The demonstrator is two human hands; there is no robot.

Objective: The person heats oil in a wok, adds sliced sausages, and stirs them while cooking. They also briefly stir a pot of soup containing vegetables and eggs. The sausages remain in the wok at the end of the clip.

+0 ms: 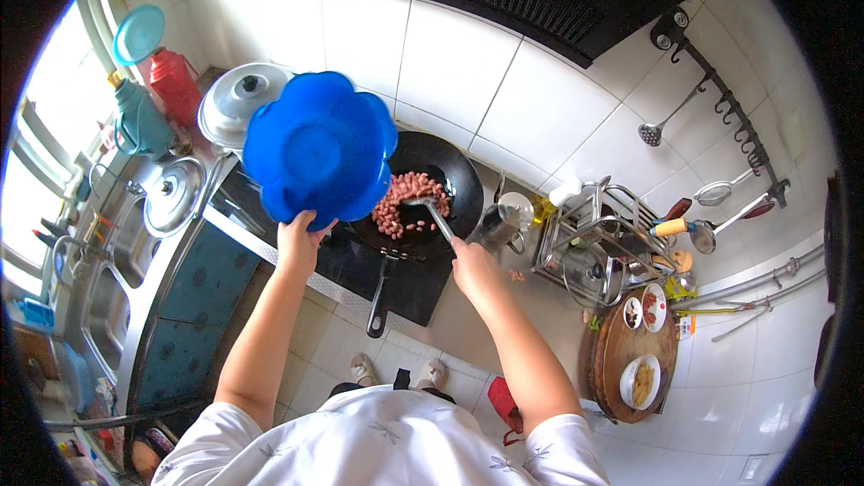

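Observation:
My left hand grips the near rim of a blue plastic basin with a scalloped edge. The basin is tipped, its underside towards me, over the left part of a black wok. Reddish raw peanuts lie heaped in the wok, some of them hidden behind the basin. In my right hand is the handle of a metal spatula, whose blade rests among the peanuts. The wok's long handle points towards me across the black cooktop.
A lidded aluminium pot stands behind left, near thermos flasks. Right of the wok are a glass jug, an oil bottle and a metal rack. Bowls sit on a round wooden chopping block. Sinks lie left.

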